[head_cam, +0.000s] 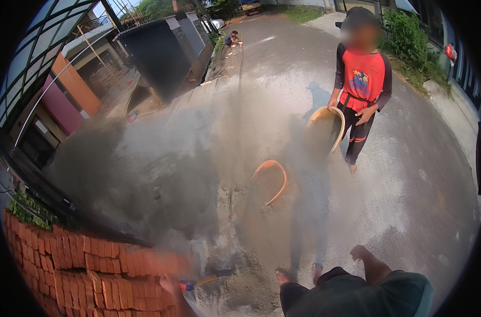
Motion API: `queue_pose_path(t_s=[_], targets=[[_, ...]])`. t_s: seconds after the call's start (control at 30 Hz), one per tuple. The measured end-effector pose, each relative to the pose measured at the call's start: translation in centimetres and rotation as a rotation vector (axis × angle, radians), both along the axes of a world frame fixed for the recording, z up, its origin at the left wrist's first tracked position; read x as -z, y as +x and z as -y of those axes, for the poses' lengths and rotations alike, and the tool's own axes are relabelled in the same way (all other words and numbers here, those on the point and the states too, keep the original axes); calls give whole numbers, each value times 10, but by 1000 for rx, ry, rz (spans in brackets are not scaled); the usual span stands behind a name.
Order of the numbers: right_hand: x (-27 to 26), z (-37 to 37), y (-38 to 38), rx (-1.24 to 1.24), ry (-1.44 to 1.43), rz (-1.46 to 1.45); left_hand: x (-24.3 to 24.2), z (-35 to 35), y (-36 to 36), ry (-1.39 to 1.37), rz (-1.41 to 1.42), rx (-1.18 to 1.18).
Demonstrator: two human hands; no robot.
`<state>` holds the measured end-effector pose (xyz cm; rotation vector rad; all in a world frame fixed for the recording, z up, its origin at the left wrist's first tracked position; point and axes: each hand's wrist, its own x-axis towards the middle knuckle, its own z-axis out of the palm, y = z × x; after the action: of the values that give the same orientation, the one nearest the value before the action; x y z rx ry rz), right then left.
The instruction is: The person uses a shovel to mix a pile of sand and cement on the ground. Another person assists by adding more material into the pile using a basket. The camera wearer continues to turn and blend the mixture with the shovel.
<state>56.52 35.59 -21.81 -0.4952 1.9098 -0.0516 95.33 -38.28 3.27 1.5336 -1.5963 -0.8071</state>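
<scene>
At the lower left, my left hand (169,283) is closed at the end of a hand tool (206,280). The tool has a blue and red grip, a yellowish shaft and a dark, blurred head near the grey wet mix (260,273). My right hand (358,253) hangs before my body over the road, its fingers loosely bent, with nothing seen in it. Ahead of my feet is a round container with an orange rim (282,178); blur hides most of its body. A stack of red bricks (109,273) stands beside my left hand.
A co-worker in a red shirt (361,79) stands ahead on the right, holding a container with a pale yellow rim (342,126). A dark grey heap (165,190) spreads across the left. Another person (231,39) crouches farther up the road. A black gate panel (157,55) stands behind the heap.
</scene>
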Motion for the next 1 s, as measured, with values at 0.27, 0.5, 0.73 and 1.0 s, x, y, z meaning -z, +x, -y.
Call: queue_pose_path(t_s=[0.27,0.5,0.73,1.0], targets=[[31,32,2,122,-332,-83,-9,-14,-11,103,16,-53],[16,81,-18,638,-315,183,9,-6,6,-47,29,-40],[-210,229,-61,1056,-1186,1048,8,-11,-3,-23,-2,-38],[-367,346,-153,987,-1924,1317,-20,-33,-11,34,5,-106]])
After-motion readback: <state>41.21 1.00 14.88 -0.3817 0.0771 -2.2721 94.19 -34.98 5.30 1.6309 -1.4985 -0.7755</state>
